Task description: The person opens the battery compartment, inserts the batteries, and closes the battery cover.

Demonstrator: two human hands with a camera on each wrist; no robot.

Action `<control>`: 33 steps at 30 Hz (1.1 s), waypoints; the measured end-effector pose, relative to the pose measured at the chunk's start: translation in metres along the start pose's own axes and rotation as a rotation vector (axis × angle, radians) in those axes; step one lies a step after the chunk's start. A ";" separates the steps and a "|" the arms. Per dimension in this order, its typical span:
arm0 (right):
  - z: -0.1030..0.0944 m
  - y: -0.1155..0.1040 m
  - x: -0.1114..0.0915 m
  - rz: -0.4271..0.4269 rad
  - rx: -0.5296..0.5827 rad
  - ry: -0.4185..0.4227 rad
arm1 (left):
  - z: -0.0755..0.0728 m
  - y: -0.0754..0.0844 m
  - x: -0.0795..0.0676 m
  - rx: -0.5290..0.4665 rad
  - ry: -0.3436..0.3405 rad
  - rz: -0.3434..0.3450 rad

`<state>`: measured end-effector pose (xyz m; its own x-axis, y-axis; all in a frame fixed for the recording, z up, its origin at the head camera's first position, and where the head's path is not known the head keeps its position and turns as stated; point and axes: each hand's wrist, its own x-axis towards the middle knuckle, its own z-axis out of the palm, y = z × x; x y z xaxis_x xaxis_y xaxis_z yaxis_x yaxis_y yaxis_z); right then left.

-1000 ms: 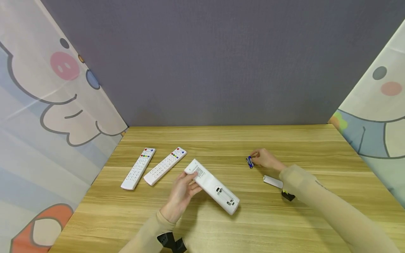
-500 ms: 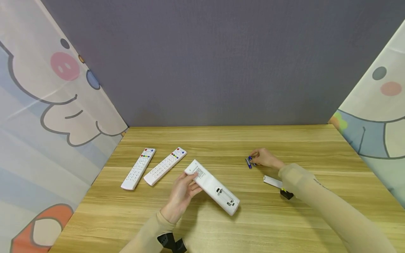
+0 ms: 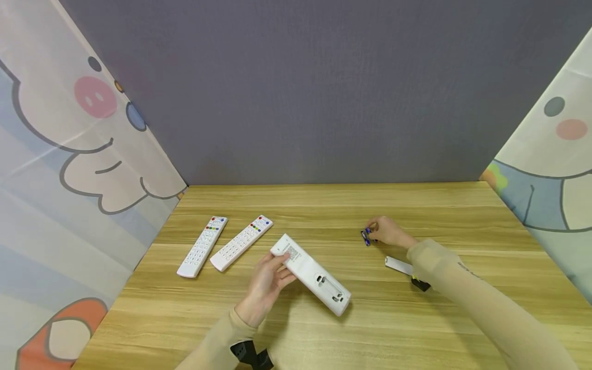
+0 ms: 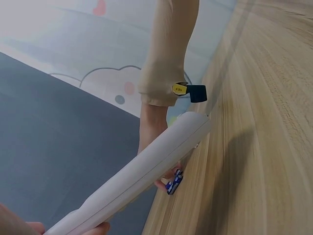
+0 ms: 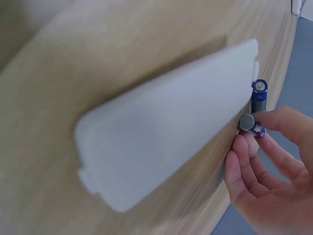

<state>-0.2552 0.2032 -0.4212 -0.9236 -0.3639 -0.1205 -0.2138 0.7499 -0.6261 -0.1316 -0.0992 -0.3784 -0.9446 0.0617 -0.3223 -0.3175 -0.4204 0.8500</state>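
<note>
My left hand (image 3: 265, 288) holds a white remote control (image 3: 311, 273) with its back up, thumb on the label end. Its battery compartment (image 3: 330, 288) is uncovered and shows no batteries. At the right, my right hand (image 3: 388, 231) pinches one small blue battery (image 5: 248, 123) between thumb and index finger. A second blue battery (image 5: 259, 94) lies right beside it on the table. The other fingers of that hand are loosely bent near the tabletop. A white battery cover (image 3: 399, 265) lies below the right hand, partly hidden by the sleeve in the head view.
Two white remotes lie button side up at the left, the outer remote (image 3: 202, 246) and the inner remote (image 3: 242, 243). A grey panel (image 3: 333, 92) rises behind the wooden table (image 3: 324, 205). Printed cloths stand on both sides.
The two batteries lay side by side, then spread apart at an angle under the right fingers. They have shifted slightly right since. The left hand and its remote have barely moved.
</note>
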 end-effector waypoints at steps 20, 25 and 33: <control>-0.008 -0.015 -0.019 -0.032 0.149 0.114 | 0.002 0.003 0.000 -0.012 -0.029 -0.011; -0.007 -0.021 -0.025 -0.078 0.165 0.147 | 0.003 0.004 0.000 -0.013 -0.030 0.000; -0.003 -0.035 -0.037 -0.097 0.230 0.158 | 0.003 0.005 0.001 -0.013 -0.021 0.001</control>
<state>-0.2142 0.1926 -0.3926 -0.9443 -0.3239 0.0589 -0.2427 0.5642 -0.7891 -0.1339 -0.0982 -0.3731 -0.9467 0.0804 -0.3120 -0.3152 -0.4326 0.8447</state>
